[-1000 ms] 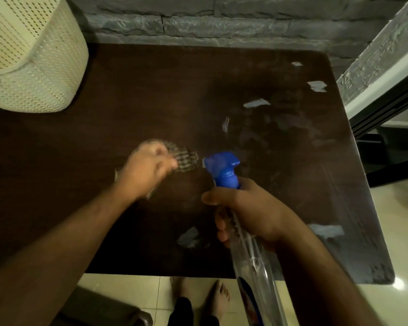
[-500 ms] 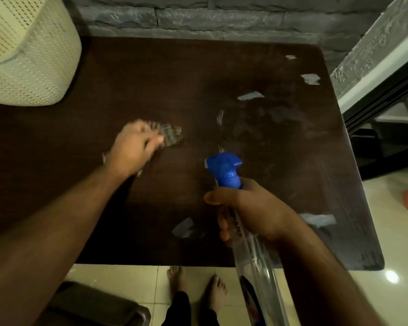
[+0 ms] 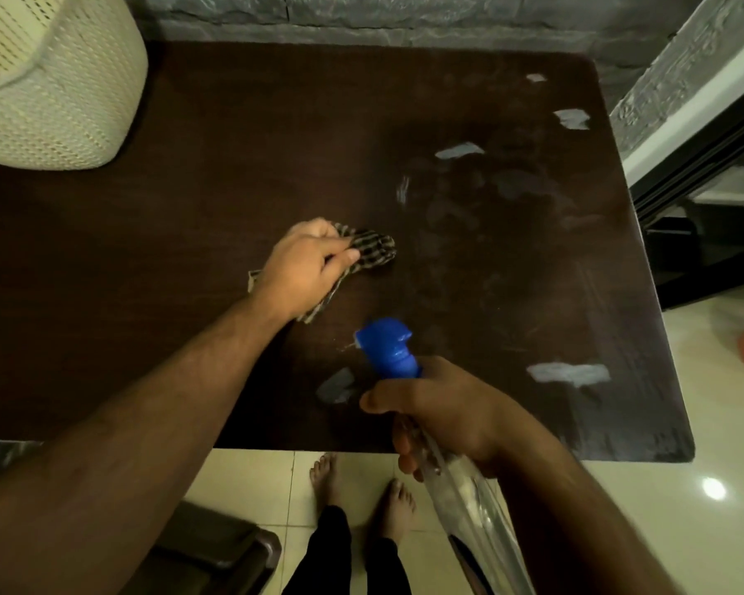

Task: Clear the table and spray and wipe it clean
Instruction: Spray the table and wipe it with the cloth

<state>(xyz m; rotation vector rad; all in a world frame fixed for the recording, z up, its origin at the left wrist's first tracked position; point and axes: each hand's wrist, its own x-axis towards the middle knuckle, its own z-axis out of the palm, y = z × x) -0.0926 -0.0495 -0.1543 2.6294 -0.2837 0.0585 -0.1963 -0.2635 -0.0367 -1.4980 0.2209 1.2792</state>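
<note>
**Cloth swings back toward the table's middle while the sprayer waits**

Since the frame half a second ago, the left hand (image 3: 306,268) has carried the checked cloth (image 3: 372,251) rightward, so it now lies closer to the centre of the dark wooden table (image 3: 168,234) and nearer the spray bottle (image 3: 456,470). The fingers are curled round the bunched cloth, pressing it on the tabletop; one end sticks out past the knuckles and another tail trails under the wrist. The right hand (image 3: 443,414) has barely shifted: it is wrapped round the neck of the clear bottle just below the blue trigger head (image 3: 389,347), held over the table's near edge, nozzle pointing left.

The cloth's middle is hidden beneath the hand. The bottle's lower part runs out of the bottom of the view, and its label is too dark to read. The cream perforated basket (image 3: 52,88) at the far-left corner is cut off by the edge. Pale patches (image 3: 568,373) on the right half could be wet film or worn finish; I cannot tell which
</note>
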